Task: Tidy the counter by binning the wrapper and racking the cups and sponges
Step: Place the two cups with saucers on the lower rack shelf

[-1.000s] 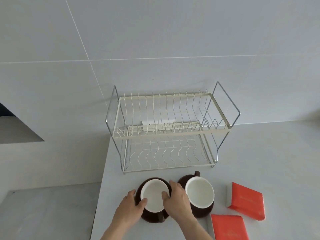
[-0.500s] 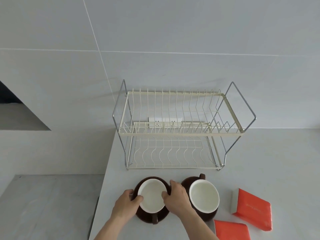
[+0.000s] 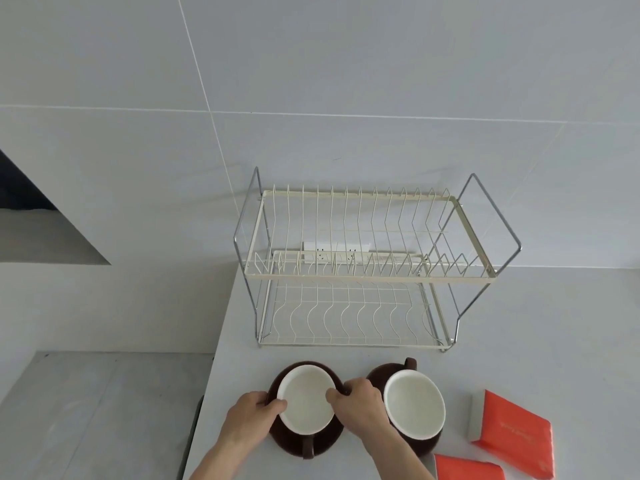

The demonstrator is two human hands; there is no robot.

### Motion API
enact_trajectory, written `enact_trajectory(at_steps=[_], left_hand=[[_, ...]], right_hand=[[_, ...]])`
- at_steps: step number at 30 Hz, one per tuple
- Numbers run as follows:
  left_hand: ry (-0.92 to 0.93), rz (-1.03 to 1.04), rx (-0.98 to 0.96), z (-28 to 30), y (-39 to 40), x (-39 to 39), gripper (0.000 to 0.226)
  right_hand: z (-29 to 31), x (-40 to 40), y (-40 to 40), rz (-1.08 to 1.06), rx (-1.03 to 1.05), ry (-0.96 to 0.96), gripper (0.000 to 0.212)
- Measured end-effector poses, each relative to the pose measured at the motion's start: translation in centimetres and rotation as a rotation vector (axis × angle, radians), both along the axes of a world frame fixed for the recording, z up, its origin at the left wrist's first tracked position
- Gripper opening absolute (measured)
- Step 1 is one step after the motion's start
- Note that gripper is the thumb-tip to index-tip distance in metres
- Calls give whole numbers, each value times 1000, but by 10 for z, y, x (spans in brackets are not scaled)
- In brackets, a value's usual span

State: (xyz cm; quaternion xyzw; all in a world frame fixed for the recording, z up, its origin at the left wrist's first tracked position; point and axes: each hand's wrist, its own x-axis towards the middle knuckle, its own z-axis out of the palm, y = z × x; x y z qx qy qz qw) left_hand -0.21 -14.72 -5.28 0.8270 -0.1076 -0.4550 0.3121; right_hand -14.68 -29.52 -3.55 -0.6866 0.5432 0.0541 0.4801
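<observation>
Head view: both hands [image 3: 358,407] grip seemingly empty left cup [image 3: 306,401]

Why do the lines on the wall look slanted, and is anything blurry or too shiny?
In the head view, the wide lens makes the wall seams splay outward and the rack look stretched; nothing is badly blurred, both hands and cups look sharp; light is soft and even, shadows faint, no strong glare.
</observation>
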Motion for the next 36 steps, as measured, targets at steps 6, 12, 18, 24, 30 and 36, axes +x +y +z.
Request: enact_trajectory(at_steps=[6, 12, 18, 24, 30, 36], left_hand=[[-39, -8, -46, 26, -11, 5, 40], [-56, -27, -86, 49, -27, 9, 40], [-49, -14, -128, 57, -38, 13, 39], [-62, -7, -178, 68, -61, 30, 41], [-114, 14, -190, 71, -89, 48, 38], [-190, 10, -174, 65, -121, 62, 35]], right_hand=[[18, 2, -12, 7, -76, -1, 35], [32, 3, -25, -11, -103, 24, 38], [38, 2, -34, -6, -154, -2, 34], [49, 19, -57, -53, -181, -71, 32], [52, 37, -81, -106, -182, -129, 31], [46, 59, -108, -164, -153, -155, 33]])
